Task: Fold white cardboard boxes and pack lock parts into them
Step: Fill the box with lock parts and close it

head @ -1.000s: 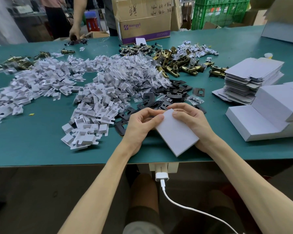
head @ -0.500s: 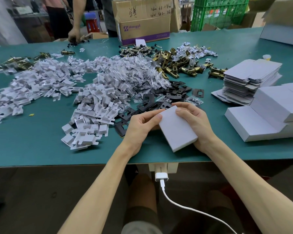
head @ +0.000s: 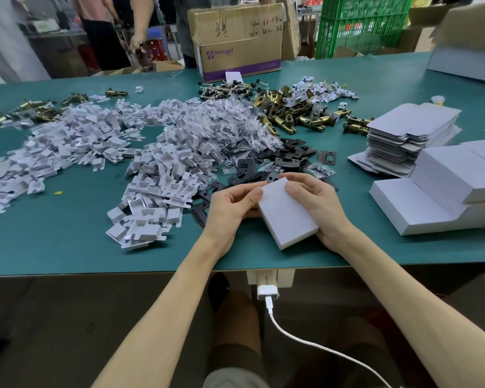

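A closed white cardboard box (head: 287,219) lies tilted on the green table (head: 67,242) near the front edge. My left hand (head: 230,208) grips its left far end, fingers curled against the side. My right hand (head: 317,203) holds the right side, thumb on top and fingers wrapped round the far edge. Just beyond my hands lie black lock plates (head: 286,158) and small clear bags of screws (head: 235,130). Brass latch bolts (head: 294,116) are heaped further back.
White cardboard inserts (head: 157,177) sprawl across the left half of the table. Flat box blanks (head: 406,133) are stacked at the right, with finished white boxes (head: 443,189) in front of them. A brown carton (head: 235,40) stands at the far edge, where other people work.
The box has slid a little further from me and its far end has closed flush. Both hands stay on it, shifted slightly forward.
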The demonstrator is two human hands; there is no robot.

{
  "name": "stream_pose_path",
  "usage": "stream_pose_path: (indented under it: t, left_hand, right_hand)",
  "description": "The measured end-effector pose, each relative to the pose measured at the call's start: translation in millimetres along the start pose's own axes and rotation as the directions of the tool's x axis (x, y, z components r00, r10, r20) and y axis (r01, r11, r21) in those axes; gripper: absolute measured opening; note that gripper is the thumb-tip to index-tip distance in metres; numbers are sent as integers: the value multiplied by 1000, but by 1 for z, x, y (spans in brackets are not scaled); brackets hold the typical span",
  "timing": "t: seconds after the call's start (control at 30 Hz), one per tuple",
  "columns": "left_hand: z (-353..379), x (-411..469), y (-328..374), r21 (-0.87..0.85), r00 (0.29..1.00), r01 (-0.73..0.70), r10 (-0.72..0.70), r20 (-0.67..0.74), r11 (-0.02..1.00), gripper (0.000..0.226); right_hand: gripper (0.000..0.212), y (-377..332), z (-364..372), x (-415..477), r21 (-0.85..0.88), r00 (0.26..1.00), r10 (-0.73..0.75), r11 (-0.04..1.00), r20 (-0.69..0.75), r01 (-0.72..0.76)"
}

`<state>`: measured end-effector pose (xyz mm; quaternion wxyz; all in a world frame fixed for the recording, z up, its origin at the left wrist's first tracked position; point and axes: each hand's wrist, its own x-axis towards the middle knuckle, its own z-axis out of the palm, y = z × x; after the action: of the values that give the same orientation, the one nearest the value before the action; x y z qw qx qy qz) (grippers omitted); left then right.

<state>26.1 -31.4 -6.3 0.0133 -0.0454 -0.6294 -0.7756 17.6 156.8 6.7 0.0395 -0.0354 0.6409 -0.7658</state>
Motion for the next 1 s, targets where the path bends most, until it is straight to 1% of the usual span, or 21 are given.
stream_pose_path:
  t: [0.03,0.07,0.1,0.13,0.17,0.2,0.27,0.3,0.33,0.37,0.4,0.47,0.53,0.6,0.7,0.77,0.87,0.97,1.0]
  left_hand:
    - [0,1,-1,2,1000,2,-2,-20,1000,15]
    - [0,1,-1,4,999,3,-3,-41,1000,12]
    - [0,2,-2,4,998,2,-1,-58,1000,9]
    - [0,2,-3,2,998,-1,1,-67,1000,5]
    - [0,2,-4,2,998,-5,5,-70,1000,5]
    - [0,2,-4,6,998,-11,11,-69,1000,8]
    - [-1,2,-3,28,998,-19,21,-58,999,19]
    - [-1,1,-3,42,998,-21,23,-52,999,24]
    - [-1,1,-3,52,999,-21,24,-45,998,26]
    - [-1,0,-3,62,999,-22,24,-37,998,28]
    - [-1,0,-3,78,999,-25,28,-26,997,29]
    - [-1,-1,-3,115,999,-35,36,-7,993,30]
    - [0,-2,-2,99,1000,-29,28,6,995,27]
    - [1,-2,-2,69,1000,-10,9,9,998,26]
    - [2,0,-3,99,1000,-3,4,-17,995,29]
    - [2,0,-3,124,1000,1,2,-21,992,31]
    - [2,1,-4,151,1000,3,0,-20,988,34]
    - [1,2,-5,183,1000,-6,9,-16,983,38]
    - [1,2,-6,190,1000,-7,10,-15,982,39]
  right_hand:
    - [16,-1,1,1,-81,1000,-15,997,-7,14]
    - [18,-3,2,1,-214,999,-45,976,-14,41]
    - [21,-6,3,1,-372,996,-87,925,-11,77]
    - [27,-9,4,1,-513,992,-125,851,6,110]
    - [38,-11,5,-1,-625,989,-141,770,35,132]
    - [56,-14,7,-4,-712,988,-134,687,75,147]
    - [90,-18,15,-15,-833,984,-78,524,161,178]
    - [99,-18,19,-20,-884,979,-64,421,193,202]
    - [101,-17,23,-24,-920,975,-56,325,215,221]
    - [98,-15,26,-27,-938,974,-47,261,223,227]
    - [91,-14,29,-29,-946,975,-40,236,218,221]
    - [78,-16,30,-30,-951,979,-41,235,198,202]
    - [74,-20,27,-31,-952,983,-27,243,183,184]
    - [73,-28,16,-31,-962,987,-37,219,156,161]
    - [70,-46,-13,-25,-988,994,-93,135,61,73]
    - [68,-60,-36,-20,-995,994,-112,101,-14,-2]
    - [59,-75,-72,-19,-994,984,-141,26,-111,-108]
    - [51,-78,-98,-24,-982,978,-123,-71,-168,-177]
    - [46,-76,-104,-25,-978,977,-111,-88,-180,-191]
